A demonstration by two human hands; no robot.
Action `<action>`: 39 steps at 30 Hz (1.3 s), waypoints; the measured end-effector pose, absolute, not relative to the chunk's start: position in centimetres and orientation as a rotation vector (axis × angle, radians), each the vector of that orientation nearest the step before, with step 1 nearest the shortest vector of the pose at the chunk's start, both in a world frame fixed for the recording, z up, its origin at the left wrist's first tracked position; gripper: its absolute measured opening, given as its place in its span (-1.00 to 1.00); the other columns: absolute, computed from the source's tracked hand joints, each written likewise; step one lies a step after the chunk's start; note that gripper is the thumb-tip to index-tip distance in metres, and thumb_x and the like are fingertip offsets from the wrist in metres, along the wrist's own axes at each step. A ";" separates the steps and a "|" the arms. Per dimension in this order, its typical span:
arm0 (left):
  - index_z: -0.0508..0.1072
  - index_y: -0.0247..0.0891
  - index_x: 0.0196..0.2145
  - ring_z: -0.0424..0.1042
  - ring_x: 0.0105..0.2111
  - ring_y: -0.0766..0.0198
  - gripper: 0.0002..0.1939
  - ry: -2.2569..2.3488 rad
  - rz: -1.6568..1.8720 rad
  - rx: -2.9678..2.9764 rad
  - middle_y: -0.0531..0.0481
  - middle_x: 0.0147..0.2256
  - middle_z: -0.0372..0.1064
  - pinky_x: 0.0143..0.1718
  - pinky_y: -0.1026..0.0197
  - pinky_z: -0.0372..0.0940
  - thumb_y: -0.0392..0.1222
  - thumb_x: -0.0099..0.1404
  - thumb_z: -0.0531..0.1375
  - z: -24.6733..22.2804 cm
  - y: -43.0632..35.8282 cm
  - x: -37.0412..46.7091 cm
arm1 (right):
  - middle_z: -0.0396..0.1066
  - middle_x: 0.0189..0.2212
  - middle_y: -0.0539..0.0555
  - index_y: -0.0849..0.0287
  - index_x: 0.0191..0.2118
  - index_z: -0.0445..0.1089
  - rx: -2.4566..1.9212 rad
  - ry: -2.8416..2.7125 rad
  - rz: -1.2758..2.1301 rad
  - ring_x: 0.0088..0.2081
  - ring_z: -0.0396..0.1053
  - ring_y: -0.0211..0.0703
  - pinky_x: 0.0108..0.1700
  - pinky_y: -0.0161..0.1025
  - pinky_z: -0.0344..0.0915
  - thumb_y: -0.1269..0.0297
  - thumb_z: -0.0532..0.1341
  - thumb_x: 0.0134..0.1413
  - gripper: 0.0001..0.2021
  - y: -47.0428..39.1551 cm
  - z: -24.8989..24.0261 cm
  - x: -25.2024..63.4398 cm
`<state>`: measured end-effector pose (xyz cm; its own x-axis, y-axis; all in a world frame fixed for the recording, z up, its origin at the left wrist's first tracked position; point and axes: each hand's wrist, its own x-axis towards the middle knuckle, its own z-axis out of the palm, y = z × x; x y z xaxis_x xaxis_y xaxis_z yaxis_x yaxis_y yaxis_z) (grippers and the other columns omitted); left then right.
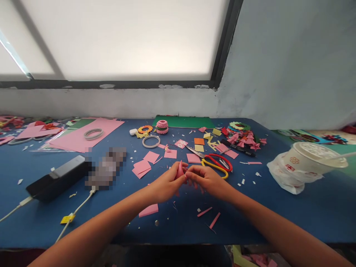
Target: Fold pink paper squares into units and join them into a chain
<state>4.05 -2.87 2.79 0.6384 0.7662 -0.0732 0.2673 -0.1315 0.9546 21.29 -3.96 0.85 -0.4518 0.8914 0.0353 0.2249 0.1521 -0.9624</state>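
1. table (236, 226), under the left hand (168, 181) and right hand (205, 180): could steady both.
2. scissors (215, 164), just beyond the right hand: best not brushed.
3. left hand pinches pink paper (180, 170); whether the right hand grips it, i cannot tell.
4. pink paper, between the hands: light, even pressure likely keeps edges neat.

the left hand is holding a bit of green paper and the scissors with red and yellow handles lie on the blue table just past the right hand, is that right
Not quite: the paper in the left hand is pink, not green, as the head view shows. The scissors do lie on the blue table just past the right hand.
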 end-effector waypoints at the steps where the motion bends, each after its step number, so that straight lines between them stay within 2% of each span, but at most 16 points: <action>1: 0.19 -0.25 -0.11 0.31 -0.29 0.24 -0.70 0.827 0.517 1.715 -0.06 -0.25 0.27 -0.50 0.28 0.29 -0.02 0.30 0.01 2.7 -2.9 4.1 | 0.24 -0.50 -0.03 0.25 -0.35 0.29 -1.054 -1.773 1.350 -0.55 0.18 -0.36 -0.63 -0.45 0.13 -0.05 0.09 0.09 -0.62 -3.9 0.8 21.3; 6: 0.22 -0.26 -0.21 0.30 -0.28 0.26 -0.78 0.775 0.431 1.764 -0.03 -0.26 0.25 -0.39 0.25 0.32 -0.05 0.30 0.01 2.6 -2.9 4.3 | 0.21 -0.59 -0.07 0.28 -0.34 0.35 -1.052 -1.787 1.358 -0.57 0.18 -0.37 -0.63 -0.46 0.12 0.04 0.16 0.05 -0.67 -3.8 1.3 21.7; 12: 0.27 -0.29 -0.18 0.29 -0.18 0.18 -0.76 0.834 0.361 1.703 -0.07 -0.24 0.28 -0.34 0.20 0.33 -0.10 0.29 0.00 2.9 -2.6 4.2 | 0.29 -0.54 -0.02 0.26 -0.38 0.35 -1.008 -1.793 1.393 -0.55 0.21 -0.37 -0.63 -0.46 0.12 0.03 0.16 0.04 -0.67 -3.1 0.8 22.3; 17: 0.36 -0.30 -0.13 0.34 -0.24 0.21 -0.73 0.935 0.564 1.865 -0.09 -0.19 0.36 -0.30 0.20 0.30 -0.21 0.25 0.00 2.2 -1.3 3.7 | 0.21 -0.61 -0.08 0.22 -0.41 0.29 -1.086 -1.797 1.384 -0.61 0.16 -0.38 -0.63 -0.44 0.13 0.09 0.14 0.03 -0.74 -2.5 0.4 22.8; 20: 0.41 -0.32 -0.19 0.38 -0.31 0.26 -0.75 0.921 0.555 1.950 -0.06 -0.26 0.41 -0.31 0.24 0.29 -0.31 0.16 0.07 1.4 -0.7 3.5 | 0.21 -0.62 -0.09 0.20 -0.43 0.28 -1.245 -1.984 1.259 -0.61 0.19 -0.36 -0.60 -0.42 0.13 0.21 0.09 0.04 -0.84 -2.6 0.5 23.1; 24: 0.44 -0.29 -0.24 0.39 -0.38 0.29 -0.75 0.962 0.474 2.142 -0.02 -0.33 0.45 -0.36 0.27 0.28 -0.37 0.10 0.10 0.6 -0.7 3.5 | 0.28 -0.61 -0.05 0.21 -0.55 0.30 -1.412 -2.163 0.981 -0.55 0.22 -0.30 -0.54 -0.37 0.08 0.37 0.13 -0.07 -0.89 -3.0 0.3 23.2; 26: 0.45 -0.28 -0.24 0.39 -0.40 0.29 -0.74 1.001 0.451 2.264 -0.02 -0.35 0.45 -0.38 0.28 0.28 -0.39 0.09 0.09 0.4 -0.8 3.6 | 0.32 -0.54 -0.02 0.22 -0.45 0.35 -1.450 -2.141 0.871 -0.49 0.25 -0.25 -0.49 -0.35 0.09 0.38 0.17 -0.10 -0.97 -3.2 0.0 23.1; 29: 0.45 -0.27 -0.23 0.39 -0.42 0.28 -0.73 1.002 0.408 2.419 -0.01 -0.35 0.45 -0.39 0.27 0.28 -0.40 0.08 0.11 0.5 -1.1 3.8 | 0.37 -0.39 0.04 0.22 -0.23 0.36 -1.309 -2.202 0.682 -0.39 0.29 -0.21 -0.38 -0.32 0.16 0.41 0.21 -0.07 -0.80 -3.0 -0.4 22.9; 32: 0.43 -0.25 -0.22 0.39 -0.45 0.30 -0.73 1.010 0.364 2.464 0.01 -0.37 0.43 -0.41 0.29 0.27 -0.38 0.09 0.14 0.6 -1.2 3.8 | 0.39 -0.37 0.06 0.23 -0.33 0.39 -1.105 -2.302 0.609 -0.36 0.31 -0.22 -0.31 -0.32 0.19 0.50 0.22 -0.06 -0.89 -2.5 -0.8 22.9; 36: 0.40 -0.24 -0.17 0.38 -0.46 0.31 -0.74 1.022 0.361 2.445 0.04 -0.40 0.42 -0.43 0.31 0.26 -0.32 0.13 0.16 0.5 -1.2 3.4 | 0.38 -0.39 0.06 0.22 -0.41 0.39 -1.073 -2.294 0.581 -0.30 0.32 -0.17 -0.25 -0.28 0.20 0.51 0.25 -0.06 -0.93 -2.6 -1.3 23.2; 39: 0.44 -0.23 -0.28 0.39 -0.44 0.31 -0.85 1.019 0.346 2.495 0.04 -0.41 0.43 -0.40 0.32 0.24 -0.32 0.15 0.15 0.4 -1.3 3.3 | 0.40 -0.39 0.05 0.21 -0.44 0.39 -1.065 -2.284 0.576 -0.28 0.32 -0.16 -0.20 -0.26 0.20 0.46 0.28 -0.05 -0.95 -3.1 -1.7 23.3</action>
